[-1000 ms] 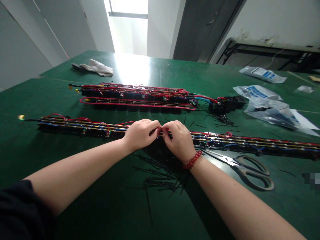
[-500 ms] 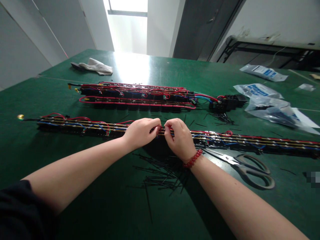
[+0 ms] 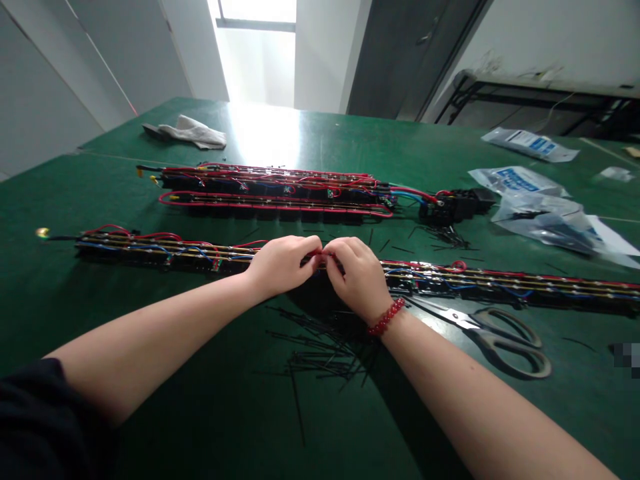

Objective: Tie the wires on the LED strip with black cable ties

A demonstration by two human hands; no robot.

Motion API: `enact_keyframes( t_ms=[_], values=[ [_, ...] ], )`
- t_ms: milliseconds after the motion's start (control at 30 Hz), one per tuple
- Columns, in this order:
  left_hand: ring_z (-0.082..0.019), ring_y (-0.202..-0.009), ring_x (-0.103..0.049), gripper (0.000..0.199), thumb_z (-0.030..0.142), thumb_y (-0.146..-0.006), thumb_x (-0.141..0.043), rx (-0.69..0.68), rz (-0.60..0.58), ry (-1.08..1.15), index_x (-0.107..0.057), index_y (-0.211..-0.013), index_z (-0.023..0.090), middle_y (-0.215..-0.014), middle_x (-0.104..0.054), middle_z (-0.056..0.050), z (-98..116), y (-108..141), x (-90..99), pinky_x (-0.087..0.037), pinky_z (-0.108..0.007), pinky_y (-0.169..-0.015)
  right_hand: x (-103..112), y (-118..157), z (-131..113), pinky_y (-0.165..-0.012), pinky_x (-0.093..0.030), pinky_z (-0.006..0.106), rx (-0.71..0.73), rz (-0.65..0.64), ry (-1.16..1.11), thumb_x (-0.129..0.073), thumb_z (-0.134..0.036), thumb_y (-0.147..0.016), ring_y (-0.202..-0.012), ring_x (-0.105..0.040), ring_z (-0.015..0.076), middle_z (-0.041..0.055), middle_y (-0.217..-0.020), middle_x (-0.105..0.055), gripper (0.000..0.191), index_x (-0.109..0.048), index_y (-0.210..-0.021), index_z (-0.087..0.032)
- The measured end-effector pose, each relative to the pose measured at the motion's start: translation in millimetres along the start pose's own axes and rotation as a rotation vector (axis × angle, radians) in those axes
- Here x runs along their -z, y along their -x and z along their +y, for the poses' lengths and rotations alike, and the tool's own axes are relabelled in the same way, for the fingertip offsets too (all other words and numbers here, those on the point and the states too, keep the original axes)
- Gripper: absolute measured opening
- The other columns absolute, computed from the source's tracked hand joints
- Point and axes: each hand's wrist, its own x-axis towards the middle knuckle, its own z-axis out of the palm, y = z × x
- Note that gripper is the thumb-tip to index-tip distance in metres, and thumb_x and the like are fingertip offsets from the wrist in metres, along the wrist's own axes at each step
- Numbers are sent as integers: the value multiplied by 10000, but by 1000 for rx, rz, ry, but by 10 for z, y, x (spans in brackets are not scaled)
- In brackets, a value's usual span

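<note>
- Lower centre: thin black strips [image 3: 325, 363] scattered on a green table [image 3: 175, 413].
- Lower right: scissors [image 3: 464, 321].
- Centre: left hand [image 3: 281, 268] and right hand [image 3: 361, 277], fingertips pinched narrow, close together; cannot tell what they hold.
- At the fingers, spanning mid-frame: a long wired bar [image 3: 435, 279].
- Above centre: a second wired bundle [image 3: 273, 181].
- Upper left: crumpled cloth [image 3: 195, 133].

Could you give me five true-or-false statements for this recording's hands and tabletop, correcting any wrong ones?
1. The left hand and right hand are close together at the long wired strip. True.
2. The red bead bracelet is on the left wrist. False: it is on the right.
3. Black cable ties lie between the forearms. True.
4. The left hand holds the scissors. False: they lie on the green table.
5. The pale cloth lies beyond the strip. True.
</note>
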Motion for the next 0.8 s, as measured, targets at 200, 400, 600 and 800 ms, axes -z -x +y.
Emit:
enact_keyframes(
  t_ms=[200, 400, 600, 800],
  values=[
    [-175, -757, -634, 120, 248, -931, -511, -16, -24, -2, -614, -881, 211, -802, -681, -8, -10, -11, 7, -415, -271, -643, -13, 2, 13, -748, -488, 371, 10, 43, 31, -446, -195, -968, -834, -584, 229, 71, -877, -653, 120, -524, -887, -235],
    [-157, -725, -612, 126, 233, -913, -523, 12, -48, 57, -631, -853, 209, -778, -670, -2, 0, -30, 38, -415, -263, -653, -23, 24, 27, -794, -495, 400, -55, 118, -65, -442, -209, -971, -868, -591, 235, 69, -882, -634, 119, -510, -880, -244],
    [-151, -722, -616, 117, 195, -868, -536, 84, -93, 127, -648, -878, 223, -794, -690, 16, 7, -57, 74, -422, -268, -668, -5, 1, 44, -756, -503, 360, -133, 131, -156, -503, -229, -962, -854, -616, 210, 57, -907, -668, 64, -547, -917, -237],
    [-172, -755, -623, 114, 237, -888, -537, 39, -64, 60, -648, -899, 217, -841, -706, -9, -13, -57, 50, -394, -272, -635, -15, -3, 28, -761, -497, 367, -68, 32, -53, -516, -242, -952, -849, -618, 223, 69, -919, -682, 83, -582, -1000, -224]
  ],
)
